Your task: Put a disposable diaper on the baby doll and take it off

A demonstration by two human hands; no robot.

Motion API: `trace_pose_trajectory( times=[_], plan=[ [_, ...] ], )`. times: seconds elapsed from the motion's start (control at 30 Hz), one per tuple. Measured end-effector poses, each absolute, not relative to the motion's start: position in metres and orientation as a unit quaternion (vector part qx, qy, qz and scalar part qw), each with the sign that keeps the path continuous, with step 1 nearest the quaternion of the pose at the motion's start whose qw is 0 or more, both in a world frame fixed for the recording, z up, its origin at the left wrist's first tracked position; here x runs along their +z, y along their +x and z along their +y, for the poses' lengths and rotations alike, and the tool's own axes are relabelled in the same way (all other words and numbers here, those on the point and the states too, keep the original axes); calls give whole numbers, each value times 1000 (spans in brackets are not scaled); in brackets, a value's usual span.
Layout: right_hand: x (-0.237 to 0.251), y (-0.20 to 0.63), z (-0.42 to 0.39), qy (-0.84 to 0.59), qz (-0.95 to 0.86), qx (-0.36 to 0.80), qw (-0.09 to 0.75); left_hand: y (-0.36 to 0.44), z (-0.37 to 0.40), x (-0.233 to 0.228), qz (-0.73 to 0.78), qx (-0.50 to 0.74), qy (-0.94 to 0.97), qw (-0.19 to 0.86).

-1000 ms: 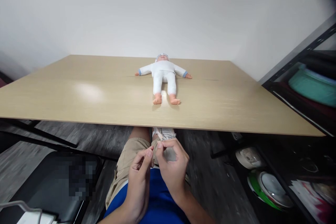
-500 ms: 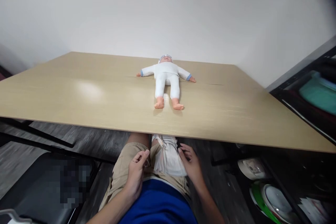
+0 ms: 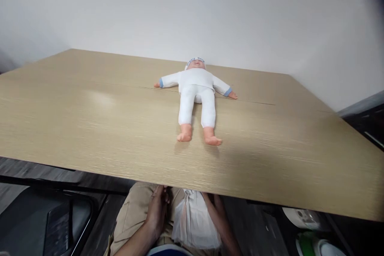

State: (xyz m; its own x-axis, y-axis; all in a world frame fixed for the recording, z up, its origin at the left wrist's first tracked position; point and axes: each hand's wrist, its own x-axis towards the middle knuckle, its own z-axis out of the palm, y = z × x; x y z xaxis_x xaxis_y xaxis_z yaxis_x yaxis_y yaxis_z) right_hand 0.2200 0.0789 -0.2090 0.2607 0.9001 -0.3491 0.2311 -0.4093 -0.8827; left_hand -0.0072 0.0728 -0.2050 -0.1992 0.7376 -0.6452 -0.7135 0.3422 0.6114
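A baby doll (image 3: pixel 196 96) in a white suit with blue cuffs lies on its back, arms spread, near the far middle of a light wooden table (image 3: pixel 90 120). Below the table's near edge, a white padded cloth item (image 3: pixel 195 224), like a diaper, lies on my lap. My left hand (image 3: pixel 156 212) rests on my khaki shorts at the item's left edge. On the item's right side is my right hand (image 3: pixel 213 208). The table edge hides the fingertips of both hands, so I cannot tell their grip.
A white wall stands behind the table. A dark seat (image 3: pixel 45 224) is at the lower left on the grey floor. A dark shelf (image 3: pixel 369 128) stands at the right, with a white bowl (image 3: pixel 303 218) and a green-rimmed dish (image 3: pixel 303 244) low down.
My hands were pinched together over my lap, then moved apart to either side of the white item. The view has tilted up and closer to the table, hiding more of my hands.
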Motion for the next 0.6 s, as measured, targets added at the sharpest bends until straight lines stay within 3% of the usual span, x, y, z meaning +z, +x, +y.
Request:
trace_pose_trajectory(
  times=[0.3, 0.43, 0.6],
  plan=[
    [-175, 203, 74, -602, -406, 601, 334, 2, 69, -202, 555, 439, 184, 682],
    [-138, 200, 53, -563, -380, 656, 329, 9, 53, -161, 500, 422, 224, 722],
    [-67, 222, -18, -601, -415, 587, 349, 6, -13, -85, 395, 469, 235, 754]
  ],
)
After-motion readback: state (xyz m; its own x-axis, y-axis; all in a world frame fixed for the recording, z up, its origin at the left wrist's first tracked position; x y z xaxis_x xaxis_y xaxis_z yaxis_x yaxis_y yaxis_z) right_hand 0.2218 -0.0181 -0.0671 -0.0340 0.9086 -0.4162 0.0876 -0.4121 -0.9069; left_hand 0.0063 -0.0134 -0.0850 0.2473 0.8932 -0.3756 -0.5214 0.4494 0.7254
